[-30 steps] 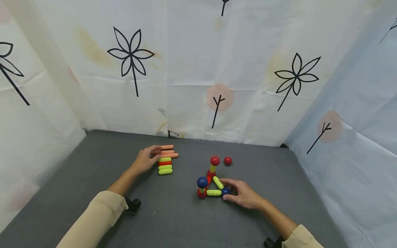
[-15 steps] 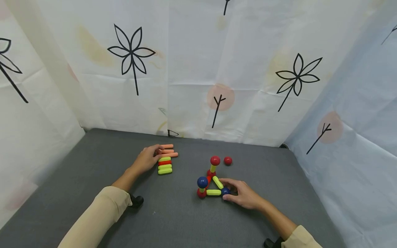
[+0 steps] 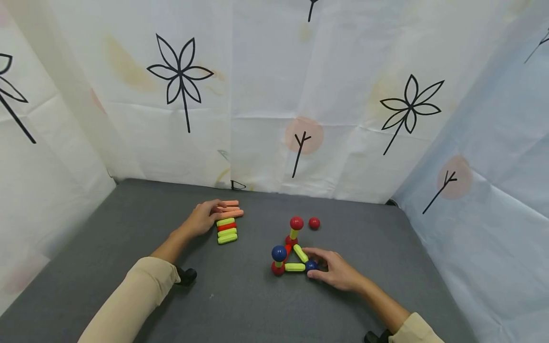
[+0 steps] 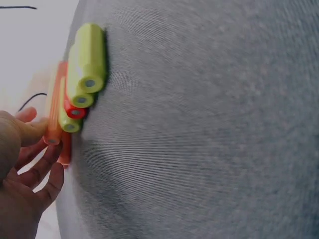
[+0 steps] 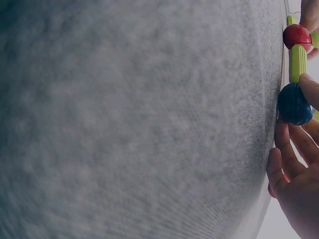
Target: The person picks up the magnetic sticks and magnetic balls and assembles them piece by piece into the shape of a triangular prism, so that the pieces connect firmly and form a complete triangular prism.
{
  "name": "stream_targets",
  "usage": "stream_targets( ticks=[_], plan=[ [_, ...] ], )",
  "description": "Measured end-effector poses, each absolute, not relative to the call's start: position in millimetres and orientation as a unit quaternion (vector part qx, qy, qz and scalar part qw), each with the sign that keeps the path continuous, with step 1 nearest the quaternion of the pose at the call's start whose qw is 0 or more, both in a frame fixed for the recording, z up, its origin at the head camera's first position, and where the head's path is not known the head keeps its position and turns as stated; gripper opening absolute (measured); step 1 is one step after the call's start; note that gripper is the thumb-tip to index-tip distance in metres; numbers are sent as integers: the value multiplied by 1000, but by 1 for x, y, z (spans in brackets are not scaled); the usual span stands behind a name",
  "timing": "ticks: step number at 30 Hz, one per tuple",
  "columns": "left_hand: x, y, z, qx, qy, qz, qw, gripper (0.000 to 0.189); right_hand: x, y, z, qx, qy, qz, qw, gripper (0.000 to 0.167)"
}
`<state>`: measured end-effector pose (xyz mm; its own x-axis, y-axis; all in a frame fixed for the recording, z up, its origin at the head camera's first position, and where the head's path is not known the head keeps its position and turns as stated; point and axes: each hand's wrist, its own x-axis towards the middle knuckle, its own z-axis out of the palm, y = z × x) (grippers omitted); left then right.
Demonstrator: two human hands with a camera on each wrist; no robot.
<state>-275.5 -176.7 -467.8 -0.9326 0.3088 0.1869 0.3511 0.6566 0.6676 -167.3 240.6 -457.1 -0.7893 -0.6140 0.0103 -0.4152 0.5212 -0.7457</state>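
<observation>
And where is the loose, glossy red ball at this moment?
In the head view, the loose red ball lies right of centre on the grey table, just right of the red ball topping a yellow stick, beyond the right hand.

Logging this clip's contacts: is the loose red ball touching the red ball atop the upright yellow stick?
Apart. The head view shows grey tabletop between the loose red ball and the raised red ball.

Grey, fabric-like worktop (image 3: 240,305). On it sits a ball-and-stick triangle (image 3: 301,254); loose red ball (image 3: 314,223) at its 1 o'clock; yellow-green and red sticks (image 3: 227,231) at the triangle's 10 o'clock, orange sticks (image 3: 233,214) at their 12 o'clock.
</observation>
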Motion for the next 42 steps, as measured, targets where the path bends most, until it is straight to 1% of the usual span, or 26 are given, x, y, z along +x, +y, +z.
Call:
stream_targets(
  ticks=[3, 5, 7, 9, 12, 18, 22, 24, 27, 35, 42],
  plan=[
    [-274, -176, -461, -155, -897, -412, 29, 32, -168, 241, -458, -299, 862, -388, 126, 56],
    [-271, -173, -456, -122, -874, -470, 10, 35, -168, 241, -459, -299, 863, -388, 127, 56],
    [-267, -169, -450, -81, -832, -548, -22, 39, -168, 241, -460, -299, 863, -388, 127, 55],
    [-262, -162, -445, -44, -771, -631, -68, 45, -168, 241, -460, -300, 862, -389, 126, 55],
    [-255, -150, -442, -17, -687, -716, -124, 51, -168, 241, -460, -304, 861, -390, 124, 55],
    [-237, -119, -445, -48, -594, -772, -219, 55, -168, 241, -459, -306, 861, -386, 121, 55],
    [-221, -95, -450, -89, -595, -755, -262, 58, -169, 241, -460, -306, 862, -386, 121, 55],
    [-215, -83, -452, -119, -622, -726, -267, 61, -168, 241, -460, -303, 863, -385, 122, 55],
    [-210, -70, -457, -156, -665, -683, -260, 62, -168, 241, -459, -297, 867, -381, 125, 55],
    [-213, -53, -466, -239, -723, -602, -239, 38, -168, 241, -458, -291, 868, -382, 129, 55],
    [-217, -47, -466, -264, -746, -566, -232, 33, -167, 241, -458, -288, 868, -381, 132, 55]
  ],
)
